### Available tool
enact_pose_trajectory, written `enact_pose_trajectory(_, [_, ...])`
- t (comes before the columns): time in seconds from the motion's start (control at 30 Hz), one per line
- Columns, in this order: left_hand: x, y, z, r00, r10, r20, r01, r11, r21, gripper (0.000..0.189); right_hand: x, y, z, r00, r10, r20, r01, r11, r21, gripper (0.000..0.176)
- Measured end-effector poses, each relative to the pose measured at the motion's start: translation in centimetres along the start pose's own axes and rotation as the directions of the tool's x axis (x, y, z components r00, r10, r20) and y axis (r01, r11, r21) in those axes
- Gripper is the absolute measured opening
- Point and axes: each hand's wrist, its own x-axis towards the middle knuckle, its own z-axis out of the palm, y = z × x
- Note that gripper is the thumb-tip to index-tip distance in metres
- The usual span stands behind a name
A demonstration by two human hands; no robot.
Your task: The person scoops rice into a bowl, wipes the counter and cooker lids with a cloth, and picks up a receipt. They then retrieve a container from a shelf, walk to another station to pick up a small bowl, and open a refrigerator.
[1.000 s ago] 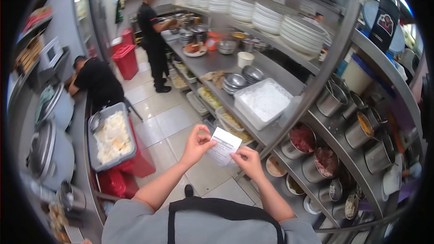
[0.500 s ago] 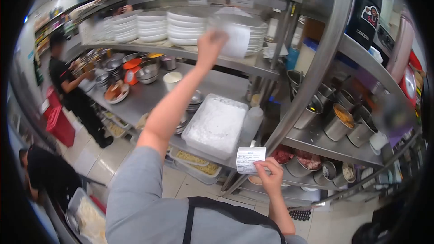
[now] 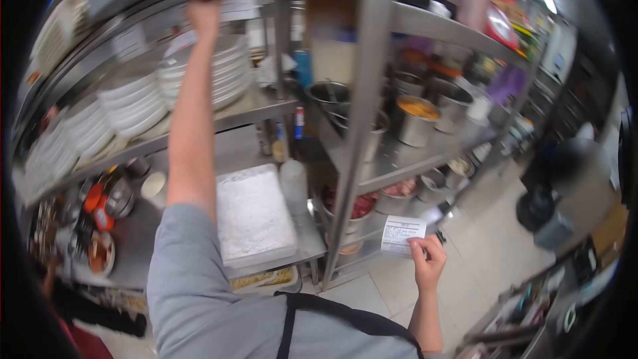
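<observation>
My right hand [image 3: 427, 257] is closed on a small printed receipt [image 3: 403, 234], pinched at its lower right corner between thumb and fingers. My left arm reaches up in front of the plate shelf. My left hand [image 3: 205, 12] is at the upper metal rail, next to a printed sheet [image 3: 237, 4] hanging there; its fingers are smeared by motion, so I cannot tell what they hold. A white slip [image 3: 179, 44] shows beside my left forearm, in front of a stack of white plates [image 3: 229, 73].
Below the shelf stands a plastic tub of white powder [image 3: 256, 216] beside a clear bottle [image 3: 293, 183]. A steel post [image 3: 362, 93] rises before a rack with metal pots [image 3: 417, 123] and red meat [image 3: 359, 206]. An orange container [image 3: 96, 203] sits left; a person's dark-clothed leg [image 3: 100, 309] is below.
The view has swung to the right. My left hand has gone from the front of the plates up to the rail. My right hand keeps the receipt.
</observation>
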Motion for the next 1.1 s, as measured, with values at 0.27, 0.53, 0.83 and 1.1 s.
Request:
enact_pose_trajectory(0.27, [-10.7,14.0,-8.8,0.934,0.013,-0.357,-0.174,0.889,-0.423,0.025,-3.5,-1.9,-9.6,0.941,0.011,-0.338,-0.078,0.980,-0.185,0.015])
enact_pose_trajectory(0.53, [-39.5,41.6,-15.7,0.651,0.145,0.745,0.722,0.185,-0.667,0.023,-6.9,-4.1,-23.9,0.860,-0.036,-0.508,-0.006,0.997,-0.081,0.020])
enact_pose_trajectory(0.83, [-49.7,67.9,-18.4,-0.062,0.813,0.579,0.972,-0.082,0.218,0.049,-16.5,-3.8,-39.6,0.842,0.176,-0.510,-0.216,0.976,-0.019,0.022])
enact_pose_trajectory(1.1, [-60.7,79.5,-17.9,-0.252,0.861,0.442,0.962,0.171,0.215,0.032,-22.6,-0.3,-48.8,0.805,0.251,-0.538,-0.427,0.874,-0.232,0.029])
